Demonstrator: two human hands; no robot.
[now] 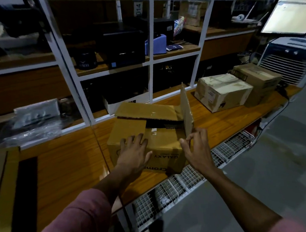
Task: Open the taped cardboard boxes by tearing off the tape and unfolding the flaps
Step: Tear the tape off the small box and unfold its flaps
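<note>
On the wooden counter (62, 168), right hand (197, 149) pinches cardboard flap (187, 112).

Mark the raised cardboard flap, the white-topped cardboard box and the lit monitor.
Raised cardboard flap (186, 112), head view, on its flat face.
White-topped cardboard box (222, 93), head view, on its front side.
Lit monitor (289, 14), head view, mid-screen.

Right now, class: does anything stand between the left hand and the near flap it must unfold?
Nothing visible does. The left hand already lies flat on the near flap of the cardboard box; the right hand pinches the upright side flap.
</note>
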